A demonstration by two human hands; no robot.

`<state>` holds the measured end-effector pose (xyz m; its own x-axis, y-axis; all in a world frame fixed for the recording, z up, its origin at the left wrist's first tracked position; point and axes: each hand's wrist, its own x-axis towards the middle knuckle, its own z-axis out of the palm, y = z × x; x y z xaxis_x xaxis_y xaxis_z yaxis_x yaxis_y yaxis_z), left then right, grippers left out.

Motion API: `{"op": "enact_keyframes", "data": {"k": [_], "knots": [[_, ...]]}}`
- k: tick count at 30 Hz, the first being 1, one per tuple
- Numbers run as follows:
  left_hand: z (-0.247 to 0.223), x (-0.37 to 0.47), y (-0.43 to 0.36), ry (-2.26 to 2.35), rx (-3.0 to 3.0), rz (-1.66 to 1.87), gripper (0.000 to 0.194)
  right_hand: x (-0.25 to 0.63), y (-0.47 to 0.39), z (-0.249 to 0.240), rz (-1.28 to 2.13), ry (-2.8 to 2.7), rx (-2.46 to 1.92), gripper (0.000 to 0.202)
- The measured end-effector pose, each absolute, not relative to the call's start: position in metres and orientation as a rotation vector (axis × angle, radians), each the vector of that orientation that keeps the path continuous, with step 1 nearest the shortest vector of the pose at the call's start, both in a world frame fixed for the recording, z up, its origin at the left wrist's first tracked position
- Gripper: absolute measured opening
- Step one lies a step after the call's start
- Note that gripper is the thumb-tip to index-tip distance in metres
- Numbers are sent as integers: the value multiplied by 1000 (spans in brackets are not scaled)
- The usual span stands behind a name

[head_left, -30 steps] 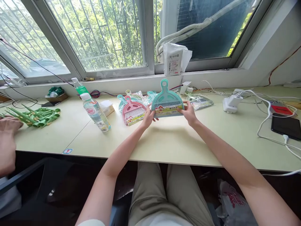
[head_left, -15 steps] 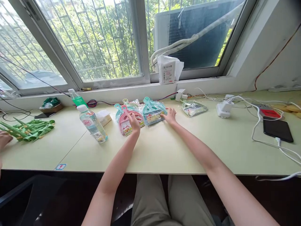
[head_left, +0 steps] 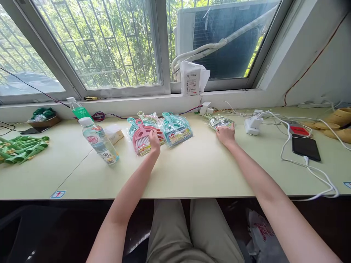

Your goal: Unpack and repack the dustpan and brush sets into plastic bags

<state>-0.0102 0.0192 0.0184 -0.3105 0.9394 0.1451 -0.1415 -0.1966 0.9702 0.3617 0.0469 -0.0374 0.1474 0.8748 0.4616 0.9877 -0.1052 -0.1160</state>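
Note:
My left hand (head_left: 155, 140) is closed at the right edge of a pink dustpan and brush set (head_left: 142, 138) in clear plastic wrap. Behind that set, partly covered by it, lie a teal set (head_left: 132, 124) and a yellow-green set (head_left: 149, 118). Another wrapped teal dustpan and brush set (head_left: 177, 129) lies flat just right of my left hand, touched by neither hand. Farther right, my right hand (head_left: 227, 135) grips the near edge of a wrapped green dustpan and brush set (head_left: 216, 121), its fingers covering part of the pack.
Two plastic bottles, one clear with a red label (head_left: 100, 142) and one green-labelled (head_left: 78, 109), stand left beside a tissue pack (head_left: 115, 135). Green folded strips (head_left: 24, 148) lie far left. A charger (head_left: 252, 124), white cables and a black phone (head_left: 305, 147) are on the right.
My right hand has left the teal set and moved right onto the green one. My left hand stays at the pink set. The view has turned slightly right.

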Motion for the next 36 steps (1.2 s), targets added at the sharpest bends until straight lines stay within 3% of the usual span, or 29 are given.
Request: {"op": "enact_keyframes", "data": {"k": [6, 10, 14, 19, 23, 28, 33, 36], "knots": [[25, -6, 13, 1074, 1222, 1618, 23, 323, 20, 12, -592, -1606, -1771, 27], [33, 2, 2, 772, 1401, 1275, 43, 267, -16, 40, -576, -1574, -1496, 30], [28, 11, -5, 508, 1349, 1036, 61, 207, -49, 35, -516, -1860, -1291, 31], [15, 9, 2, 721, 1135, 1176, 31, 172, -64, 12, -385, -2168, -1106, 31], [16, 3, 6, 752, 1117, 1230, 24, 177, -62, 10, -128, -1987, -1074, 31], [21, 0, 5, 697, 1147, 1220, 45, 196, -34, 4, 305, -1406, -1106, 32], [21, 1, 3, 674, 1188, 1153, 56, 214, -5, -12, 813, -979, -1036, 57], [21, 1, 1, 670, 1207, 1128, 55, 219, 0, -14, 1030, -908, -942, 59]]}}
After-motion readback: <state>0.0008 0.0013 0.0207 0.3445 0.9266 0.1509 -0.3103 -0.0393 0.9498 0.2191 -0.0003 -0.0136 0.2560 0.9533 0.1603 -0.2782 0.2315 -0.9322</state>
